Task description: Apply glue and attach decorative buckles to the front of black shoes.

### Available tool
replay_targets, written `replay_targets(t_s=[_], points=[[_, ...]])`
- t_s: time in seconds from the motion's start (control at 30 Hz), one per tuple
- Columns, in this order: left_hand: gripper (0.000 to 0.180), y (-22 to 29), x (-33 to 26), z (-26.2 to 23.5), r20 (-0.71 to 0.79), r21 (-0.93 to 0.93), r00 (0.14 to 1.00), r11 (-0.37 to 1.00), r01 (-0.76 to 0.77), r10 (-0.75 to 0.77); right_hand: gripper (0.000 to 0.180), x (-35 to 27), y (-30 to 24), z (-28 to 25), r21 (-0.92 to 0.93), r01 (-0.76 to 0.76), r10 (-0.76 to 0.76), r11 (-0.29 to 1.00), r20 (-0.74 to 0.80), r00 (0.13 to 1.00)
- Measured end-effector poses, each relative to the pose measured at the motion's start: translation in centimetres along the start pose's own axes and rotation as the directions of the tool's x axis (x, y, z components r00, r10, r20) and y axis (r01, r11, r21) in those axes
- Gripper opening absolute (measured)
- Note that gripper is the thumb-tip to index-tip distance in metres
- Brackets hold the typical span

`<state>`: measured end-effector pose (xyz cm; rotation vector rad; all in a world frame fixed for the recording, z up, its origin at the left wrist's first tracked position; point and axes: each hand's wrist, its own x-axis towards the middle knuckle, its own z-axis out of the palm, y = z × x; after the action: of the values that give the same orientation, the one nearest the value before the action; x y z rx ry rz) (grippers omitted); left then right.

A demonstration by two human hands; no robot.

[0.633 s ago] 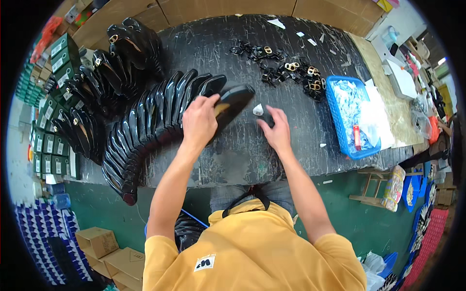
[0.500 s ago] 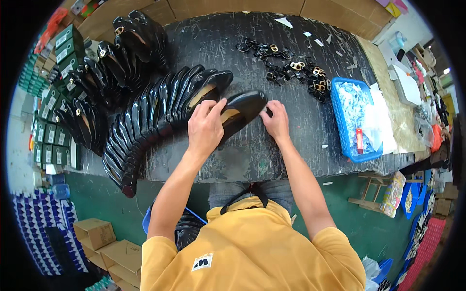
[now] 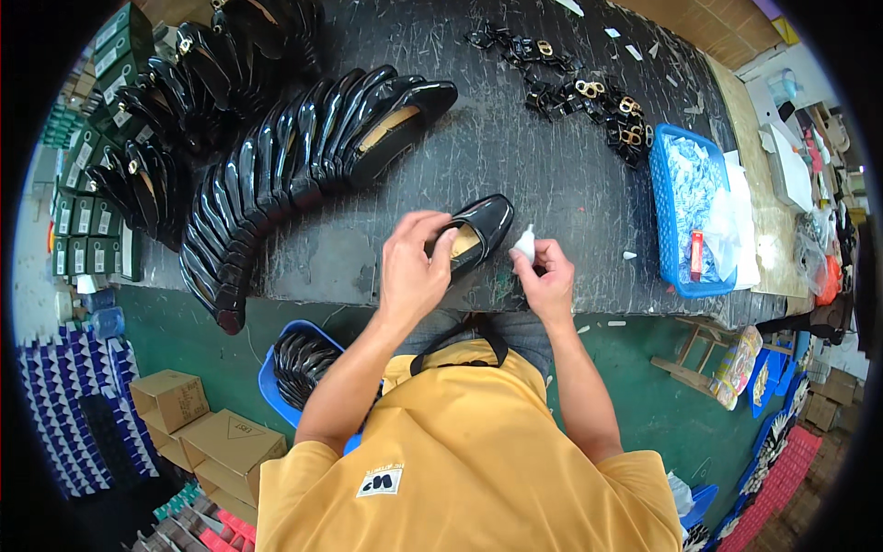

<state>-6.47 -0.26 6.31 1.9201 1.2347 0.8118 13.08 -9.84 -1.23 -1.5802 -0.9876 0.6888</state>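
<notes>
My left hand (image 3: 416, 260) grips a shiny black shoe (image 3: 497, 216) by its heel end, with the fingers over its opening. The shoe's tan insole shows, and its toe points away to the right. Beside the toe, my right hand (image 3: 549, 279) pinches a small white thing (image 3: 525, 243) with a narrow pointed tip; its kind is unclear, since the fingers cover its lower part. A gap separates it from the shoe. Beyond my left hand, a long curved row of black shoes (image 3: 285, 152) stands packed together on the dark tabletop (image 3: 515, 110).
Small black straps with gold buckles (image 3: 589, 89) lie at the far right. A blue basket (image 3: 659, 212) holds small clear packets. More black shoes (image 3: 147, 189) and green boxes (image 3: 78, 216) crowd the left. Below the table edge, a blue tub (image 3: 269, 382) contains dark shoes.
The held shoe has come nearer to me, away from the row, and turned. My right hand now has the small white thing between its fingers. The head view has shifted.
</notes>
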Motion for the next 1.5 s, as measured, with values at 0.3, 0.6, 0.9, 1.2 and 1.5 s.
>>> replay_targets(t_s=[0.3,0.6,0.9,1.2,1.5], points=[[0.036,-1.5,1.7,7.2,0.477,-0.858,0.647,-0.154,0.49,-0.595,0.016,0.3,-3.1,1.6,-0.401,0.262,-0.255,0.877,0.073,0.964],[0.026,-2.0,1.7,7.6,0.48,-0.863,0.662,-0.172,0.476,-0.575,0.015,0.9,-4.5,1.4,-0.48,0.317,-0.283,0.818,0.143,0.948],[0.027,-2.4,1.5,7.7,0.484,-0.861,0.664,-0.173,0.479,-0.57,0.015,1.7,-6.0,1.1,-0.571,0.321,-0.226,0.755,0.232,0.946],[0.027,-2.1,1.7,7.5,0.474,-0.864,0.654,-0.17,0.473,-0.589,0.014,0.4,-6.1,0.5,-0.569,0.301,-0.217,0.765,0.213,0.953],[0.028,-2.2,1.9,7.4,0.494,-0.856,0.654,-0.187,0.483,-0.573,0.015,-0.2,-3.5,-0.2,0.013,-0.246,0.246,0.969,0.018,0.969]])
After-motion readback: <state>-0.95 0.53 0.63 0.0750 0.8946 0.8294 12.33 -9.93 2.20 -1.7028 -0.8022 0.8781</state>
